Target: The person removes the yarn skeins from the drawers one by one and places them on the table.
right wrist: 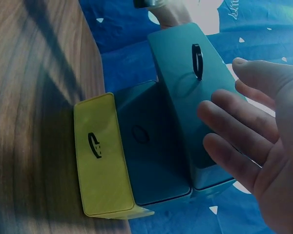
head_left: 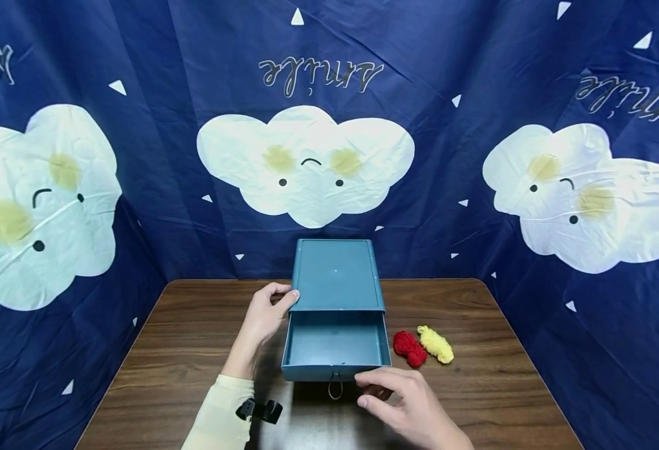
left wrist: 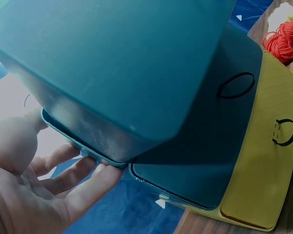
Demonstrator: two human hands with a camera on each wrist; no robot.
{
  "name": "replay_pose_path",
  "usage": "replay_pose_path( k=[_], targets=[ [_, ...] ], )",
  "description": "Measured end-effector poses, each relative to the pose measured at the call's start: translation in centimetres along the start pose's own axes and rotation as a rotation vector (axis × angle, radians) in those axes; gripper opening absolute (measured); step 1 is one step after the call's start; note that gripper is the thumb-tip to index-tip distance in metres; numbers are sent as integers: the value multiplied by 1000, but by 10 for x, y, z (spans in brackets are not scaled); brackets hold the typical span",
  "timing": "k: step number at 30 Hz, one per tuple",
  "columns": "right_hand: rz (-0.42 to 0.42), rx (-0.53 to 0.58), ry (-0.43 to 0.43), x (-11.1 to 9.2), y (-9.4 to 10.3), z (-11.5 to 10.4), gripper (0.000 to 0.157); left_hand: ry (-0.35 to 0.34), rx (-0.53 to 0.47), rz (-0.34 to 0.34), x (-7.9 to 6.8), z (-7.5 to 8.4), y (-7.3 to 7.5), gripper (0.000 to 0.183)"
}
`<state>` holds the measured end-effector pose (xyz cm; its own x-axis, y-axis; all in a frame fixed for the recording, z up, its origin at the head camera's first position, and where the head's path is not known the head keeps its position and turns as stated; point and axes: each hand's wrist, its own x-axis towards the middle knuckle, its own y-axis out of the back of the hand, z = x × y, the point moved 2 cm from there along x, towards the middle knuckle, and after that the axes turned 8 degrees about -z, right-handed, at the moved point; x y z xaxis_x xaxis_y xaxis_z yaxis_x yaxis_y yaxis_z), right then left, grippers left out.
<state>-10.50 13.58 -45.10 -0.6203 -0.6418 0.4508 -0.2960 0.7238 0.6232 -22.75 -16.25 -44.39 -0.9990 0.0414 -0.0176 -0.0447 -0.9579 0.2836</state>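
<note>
Nearest my viewpoint is the right hand [head_left: 413, 400], in front of the cabinet [head_left: 336, 278] and toward its right corner. Thumb and fingers are apart, and I see nothing between them. Fingertips lie close to the drawer front; I cannot tell whether they touch.

Just beyond them, a black loop handle [right wrist: 198, 53] hangs on the face of the top drawer [head_left: 307, 374]. That drawer stands well out from the cabinet's front, its floor in view. Below it, both set back, are a blue-green middle drawer [right wrist: 156, 165] and a yellow bottom drawer [right wrist: 107, 175].

To the right of the cabinet, on the table [head_left: 475, 400], lie a red yarn bundle [head_left: 410, 349] and, just behind it, a yellow yarn bundle [head_left: 436, 345]. The two appear to touch.

Farther in, the left hand [head_left: 264, 315] rests against the cabinet's left side, thumb at the top edge, fingers fairly straight; I read this as bracing, not clamping. Behind the cabinet hangs a blue curtain [head_left: 430, 50].

Step, my judgement: top drawer drawn out, yarn not yet loaded. Next move, if loading is intended: swing the right hand to the cabinet's right, pinch one bundle, keep the left hand bracing.
</note>
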Motion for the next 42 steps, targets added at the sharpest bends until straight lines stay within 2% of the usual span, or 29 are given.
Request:
replay_pose_path(
  k=[19, 23, 30, 42],
  targets=[
    [-80, 68, -110, 3, -12, 2, 27, 2, -23, 6, 0, -1, -1, 35],
    [-84, 45, -99, 5, -14, 2, 27, -1, -24, 6, -1, 0, 0, 36],
    [-88, -26, -27, 8, -17, 1, 28, -7, 10, 17, 1, -2, 0, 34],
    [-143, -4, -32, 10, -23, 6, 27, -6, 12, 17, 1, -1, 0, 32]
  ],
)
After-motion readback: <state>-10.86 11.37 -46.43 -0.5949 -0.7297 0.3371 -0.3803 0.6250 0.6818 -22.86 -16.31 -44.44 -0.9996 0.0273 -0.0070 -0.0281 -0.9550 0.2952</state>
